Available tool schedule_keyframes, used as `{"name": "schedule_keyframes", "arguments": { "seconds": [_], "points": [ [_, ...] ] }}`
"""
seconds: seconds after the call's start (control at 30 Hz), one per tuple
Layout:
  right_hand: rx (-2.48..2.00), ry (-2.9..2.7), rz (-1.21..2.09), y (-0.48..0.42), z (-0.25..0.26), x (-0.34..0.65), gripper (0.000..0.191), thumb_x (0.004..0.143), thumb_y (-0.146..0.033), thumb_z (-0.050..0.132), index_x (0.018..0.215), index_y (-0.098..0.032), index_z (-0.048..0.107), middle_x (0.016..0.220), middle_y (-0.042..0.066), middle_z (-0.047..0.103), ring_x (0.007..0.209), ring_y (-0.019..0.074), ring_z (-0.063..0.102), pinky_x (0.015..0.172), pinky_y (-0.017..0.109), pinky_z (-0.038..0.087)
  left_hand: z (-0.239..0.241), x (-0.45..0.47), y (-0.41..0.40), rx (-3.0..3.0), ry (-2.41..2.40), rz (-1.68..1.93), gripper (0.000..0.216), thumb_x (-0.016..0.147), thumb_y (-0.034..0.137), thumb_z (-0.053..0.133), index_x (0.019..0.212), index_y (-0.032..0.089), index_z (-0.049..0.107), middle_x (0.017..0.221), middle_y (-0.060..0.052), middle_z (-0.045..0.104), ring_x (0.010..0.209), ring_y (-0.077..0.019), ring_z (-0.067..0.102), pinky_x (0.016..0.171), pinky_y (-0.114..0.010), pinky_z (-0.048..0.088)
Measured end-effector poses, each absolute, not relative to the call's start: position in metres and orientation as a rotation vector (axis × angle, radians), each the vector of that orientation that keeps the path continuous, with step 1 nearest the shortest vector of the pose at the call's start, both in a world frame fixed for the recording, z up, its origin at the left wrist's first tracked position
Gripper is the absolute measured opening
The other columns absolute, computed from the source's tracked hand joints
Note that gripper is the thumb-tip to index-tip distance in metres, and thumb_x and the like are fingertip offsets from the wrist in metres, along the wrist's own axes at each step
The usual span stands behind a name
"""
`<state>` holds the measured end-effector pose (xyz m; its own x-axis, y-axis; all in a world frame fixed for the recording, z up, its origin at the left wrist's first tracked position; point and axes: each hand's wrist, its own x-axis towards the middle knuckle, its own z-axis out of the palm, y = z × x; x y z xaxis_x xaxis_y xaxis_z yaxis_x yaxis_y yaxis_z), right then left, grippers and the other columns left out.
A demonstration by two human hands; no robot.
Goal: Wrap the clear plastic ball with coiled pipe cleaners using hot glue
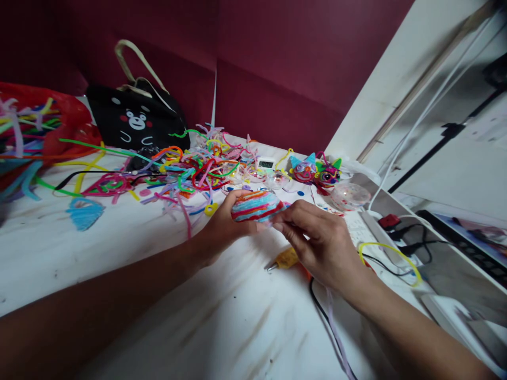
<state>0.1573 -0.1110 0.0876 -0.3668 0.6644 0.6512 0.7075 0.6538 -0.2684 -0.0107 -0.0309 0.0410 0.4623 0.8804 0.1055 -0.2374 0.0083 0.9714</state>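
Observation:
My left hand (227, 221) is closed around a rounded piece wrapped in striped pipe cleaners (255, 207), in red, light blue and orange. At its right edge the fingers of my right hand (312, 232) are pinched together. A bit of lilac shows by those fingertips, and a lilac pipe cleaner (335, 324) trails down from under the right hand. Below that hand lies a yellow glue gun (287, 258), its metal nozzle pointing left and its body partly hidden. My left palm and the underside of the striped piece are out of sight.
Loose pipe cleaners (198, 163) are heaped behind my hands, with a small digital timer (265, 163) and two colourful cat-like figures (304, 169) beside them. A black bag (137, 124) stands at back left. At right are a clear dome (350, 196), plugged-in cables (412, 245) and a yellow loop (390, 247).

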Motion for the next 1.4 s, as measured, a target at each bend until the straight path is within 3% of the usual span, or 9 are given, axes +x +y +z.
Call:
{"name": "schedule_keyframes", "arguments": {
  "seconds": [0.27, 0.47, 0.73, 0.97, 1.17, 1.4],
  "points": [
    [-1.264, -1.863, 0.174, -0.117, 0.084, 0.16, 0.005, 0.09, -0.021, 0.062, 0.088, -0.018, 0.065, 0.077, 0.002, 0.066, 0.065, 0.0131, 0.059, 0.061, 0.025, 0.045, 0.04, -0.013, -0.028, 1.26, 0.619, 0.975, 0.074, 0.058, 0.03, 0.084, 0.122, 0.023, 0.049, 0.126, -0.009, 0.064, 0.118, -0.0317, 0.058, 0.097, -0.043, 0.045],
    [-1.397, -1.682, 0.426, -0.117, 0.084, 0.164, 0.011, 0.089, -0.029, 0.063, 0.085, -0.019, 0.063, 0.071, 0.0, 0.061, 0.058, 0.0122, 0.051, 0.051, 0.025, 0.037, 0.041, -0.013, -0.029, 1.207, 0.574, 0.97, 0.076, 0.055, 0.029, 0.086, 0.121, 0.023, 0.05, 0.127, -0.009, 0.064, 0.121, -0.0337, 0.058, 0.1, -0.045, 0.045],
    [-1.388, -1.563, 0.56, -0.114, 0.084, 0.168, 0.015, 0.082, -0.03, 0.072, 0.077, -0.019, 0.063, 0.063, -0.003, 0.055, 0.054, 0.0105, 0.044, 0.048, 0.024, 0.031, 0.045, -0.014, -0.034, 1.209, 0.574, 0.964, 0.076, 0.055, 0.026, 0.084, 0.123, 0.024, 0.05, 0.123, -0.007, 0.066, 0.121, -0.0337, 0.057, 0.098, -0.043, 0.046],
    [-1.365, -1.508, 0.639, -0.111, 0.084, 0.171, 0.019, 0.076, -0.03, 0.079, 0.076, -0.018, 0.065, 0.065, -0.003, 0.058, 0.057, 0.0112, 0.047, 0.051, 0.024, 0.034, 0.047, -0.016, -0.034, 1.21, 0.546, 0.923, 0.074, 0.056, 0.026, 0.084, 0.121, 0.024, 0.051, 0.128, -0.006, 0.063, 0.119, -0.0311, 0.059, 0.098, -0.039, 0.047],
    [-1.318, -1.448, 0.712, -0.11, 0.087, 0.174, 0.023, 0.072, -0.033, 0.082, 0.077, -0.017, 0.066, 0.067, -0.002, 0.062, 0.059, 0.0116, 0.052, 0.053, 0.024, 0.039, 0.046, -0.017, -0.032, 1.216, 0.517, 0.915, 0.067, 0.057, 0.025, 0.083, 0.117, 0.026, 0.055, 0.122, -0.005, 0.067, 0.12, -0.0336, 0.059, 0.1, -0.044, 0.045],
    [-1.348, -1.336, 0.875, -0.112, 0.094, 0.174, 0.027, 0.062, -0.032, 0.086, 0.072, -0.016, 0.066, 0.06, -0.003, 0.06, 0.052, 0.009, 0.047, 0.047, 0.022, 0.033, 0.042, -0.019, -0.03, 1.212, 0.461, 0.867, 0.066, 0.059, 0.024, 0.081, 0.12, 0.027, 0.056, 0.129, -0.005, 0.064, 0.124, -0.0344, 0.056, 0.103, -0.045, 0.042]
  ]
}}
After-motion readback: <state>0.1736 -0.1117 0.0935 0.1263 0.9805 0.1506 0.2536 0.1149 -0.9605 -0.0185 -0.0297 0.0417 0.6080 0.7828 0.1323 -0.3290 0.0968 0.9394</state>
